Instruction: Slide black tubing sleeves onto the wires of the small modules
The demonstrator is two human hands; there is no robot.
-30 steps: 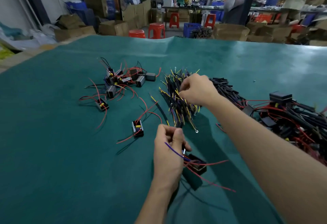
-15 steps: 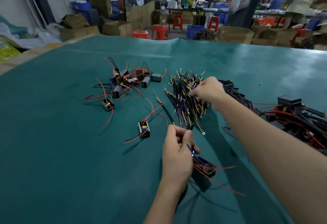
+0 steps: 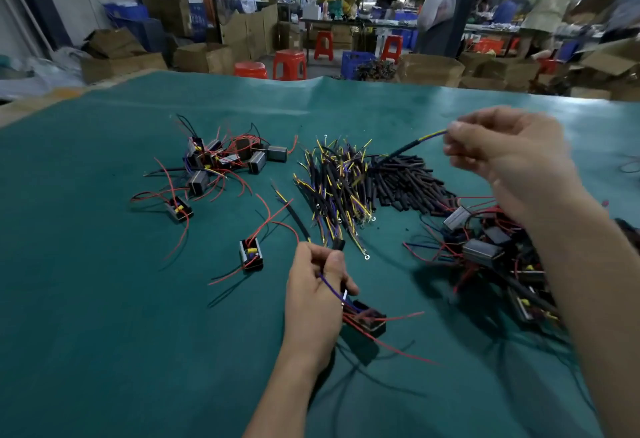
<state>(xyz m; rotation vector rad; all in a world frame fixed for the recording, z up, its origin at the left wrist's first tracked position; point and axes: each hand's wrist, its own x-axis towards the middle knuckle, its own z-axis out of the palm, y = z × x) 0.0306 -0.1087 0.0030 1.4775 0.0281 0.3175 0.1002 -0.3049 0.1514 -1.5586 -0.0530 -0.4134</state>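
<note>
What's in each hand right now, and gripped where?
Right hand: pinches the yellow-and-purple end of a black-sleeved wire. Left hand: grips the purple wires of a small black module hanging beside it.

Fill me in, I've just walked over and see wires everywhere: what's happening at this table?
A person is fitting black tubing onto module wires. The left hand pinches the purple wire of a small black module by the green mat. The right hand lifts a sleeved yellow-and-purple lead above the pile of wire leads. Loose black sleeves lie beside that pile.
</note>
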